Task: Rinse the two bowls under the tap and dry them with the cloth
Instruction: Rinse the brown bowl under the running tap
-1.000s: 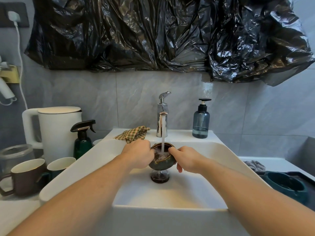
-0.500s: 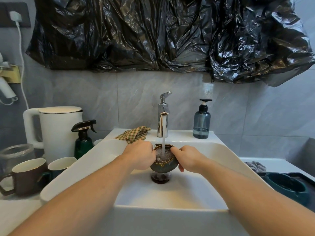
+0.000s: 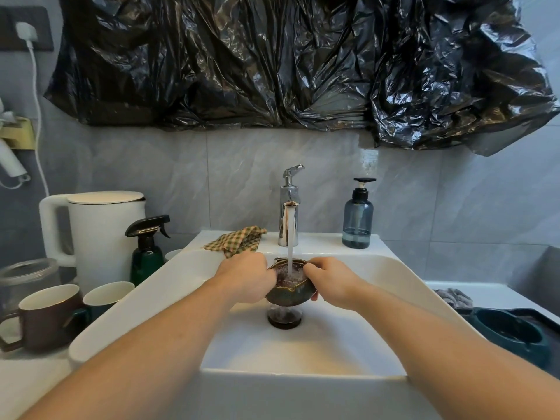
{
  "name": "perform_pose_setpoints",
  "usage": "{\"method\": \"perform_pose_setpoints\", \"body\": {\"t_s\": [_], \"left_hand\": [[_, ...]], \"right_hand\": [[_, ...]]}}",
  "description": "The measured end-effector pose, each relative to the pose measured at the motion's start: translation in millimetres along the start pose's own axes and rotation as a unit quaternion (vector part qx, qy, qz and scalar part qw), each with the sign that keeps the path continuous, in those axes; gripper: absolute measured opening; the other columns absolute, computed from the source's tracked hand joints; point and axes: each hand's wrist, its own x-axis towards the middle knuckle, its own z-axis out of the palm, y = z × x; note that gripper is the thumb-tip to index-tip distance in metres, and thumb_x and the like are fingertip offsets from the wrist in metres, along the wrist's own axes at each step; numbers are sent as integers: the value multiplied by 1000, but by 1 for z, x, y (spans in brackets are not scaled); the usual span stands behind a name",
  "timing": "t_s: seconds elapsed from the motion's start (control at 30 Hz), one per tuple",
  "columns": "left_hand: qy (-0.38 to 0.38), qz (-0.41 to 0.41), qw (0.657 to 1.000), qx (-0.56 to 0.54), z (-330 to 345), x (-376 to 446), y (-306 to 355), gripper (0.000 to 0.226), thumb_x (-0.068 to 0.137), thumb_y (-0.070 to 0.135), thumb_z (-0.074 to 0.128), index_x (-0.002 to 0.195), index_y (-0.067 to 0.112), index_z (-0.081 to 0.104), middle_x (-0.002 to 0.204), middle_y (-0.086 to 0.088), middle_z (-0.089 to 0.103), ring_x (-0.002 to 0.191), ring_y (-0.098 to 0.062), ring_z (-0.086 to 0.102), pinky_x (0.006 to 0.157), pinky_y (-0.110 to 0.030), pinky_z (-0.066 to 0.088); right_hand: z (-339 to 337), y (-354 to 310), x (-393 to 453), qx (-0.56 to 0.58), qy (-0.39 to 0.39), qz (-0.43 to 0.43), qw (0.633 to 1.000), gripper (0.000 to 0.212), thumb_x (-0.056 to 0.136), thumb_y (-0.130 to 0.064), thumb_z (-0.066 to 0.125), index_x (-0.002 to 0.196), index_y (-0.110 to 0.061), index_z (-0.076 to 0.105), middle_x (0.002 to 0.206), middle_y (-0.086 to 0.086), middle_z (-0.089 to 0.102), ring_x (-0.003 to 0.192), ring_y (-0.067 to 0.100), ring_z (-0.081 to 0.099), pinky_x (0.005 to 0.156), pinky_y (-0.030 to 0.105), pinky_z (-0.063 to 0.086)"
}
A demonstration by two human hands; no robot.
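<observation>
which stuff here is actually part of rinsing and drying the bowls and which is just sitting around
Part of the job:
- dark bowl, gripped by left hand and right hand
- running tap
- checked cloth
- sink
- second dark green bowl

Lying about:
- white kettle
- spray bottle
- soap dispenser
- brown mug
</observation>
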Motion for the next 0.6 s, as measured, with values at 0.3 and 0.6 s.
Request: {"method": "perform_pose_setpoints", "body": {"t_s": [0.3, 0.6], "left_hand": [[9, -2, 998, -56, -1, -2, 0, 45, 107, 39, 40, 70, 19, 55, 74, -3, 57, 71, -22, 54, 63, -35, 40], [22, 3, 997, -75, -5, -6, 3, 45, 107, 37, 39, 68, 19, 53, 70, -3, 54, 66, -20, 51, 60, -34, 37]], "right_hand": [[-1, 1, 1, -9, -4, 21, 1000, 36, 110, -29, 32, 107, -11, 64, 77, 2, 61, 69, 13, 56, 56, 21, 40], [-1, 4, 2, -20, -6, 33, 999, 41, 111, -30, 28, 116, -10, 64, 84, 4, 62, 74, 11, 57, 60, 20, 42]]}}
